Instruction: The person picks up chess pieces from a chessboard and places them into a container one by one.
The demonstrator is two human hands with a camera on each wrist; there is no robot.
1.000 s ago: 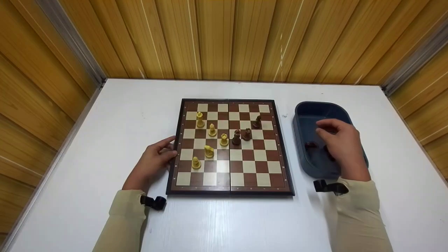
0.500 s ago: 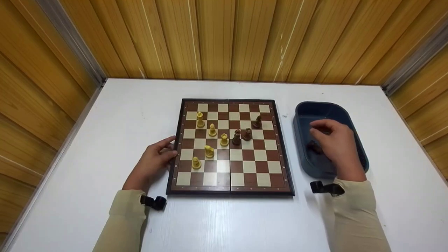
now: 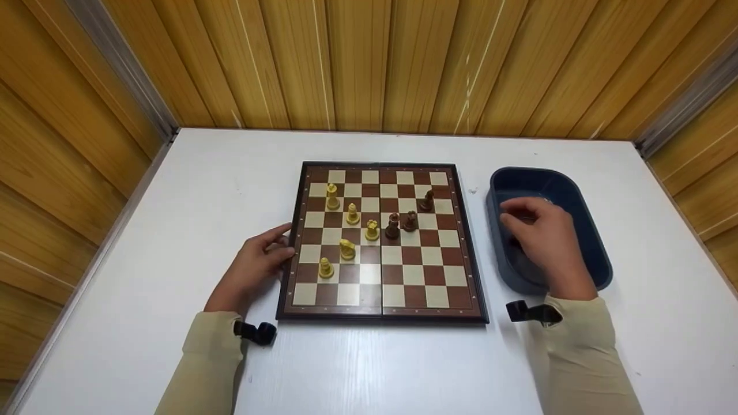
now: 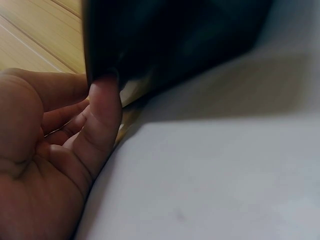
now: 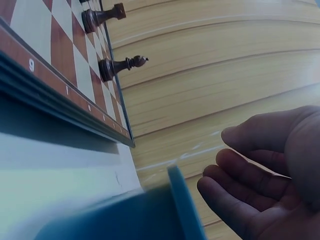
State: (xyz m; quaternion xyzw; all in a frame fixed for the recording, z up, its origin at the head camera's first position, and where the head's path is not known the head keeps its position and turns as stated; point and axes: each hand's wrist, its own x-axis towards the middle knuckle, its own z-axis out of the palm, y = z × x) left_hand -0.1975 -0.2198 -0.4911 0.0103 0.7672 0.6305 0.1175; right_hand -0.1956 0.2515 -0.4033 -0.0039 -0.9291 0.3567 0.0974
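The left hand (image 3: 253, 268) is touching the chessboard (image 3: 412, 297) at its nine o'clock edge, its thumb and fingers loosely parted. Five light chess pieces (image 3: 347, 250) are standing between eight and eleven o'clock from the centre; three dark chess pieces (image 3: 392, 227) between one and two. The blue tray (image 3: 522, 181) is lying beyond three o'clock – over it the right hand (image 3: 548, 239) is hovering, fingers loosely bent, a gap showing from the thumb.
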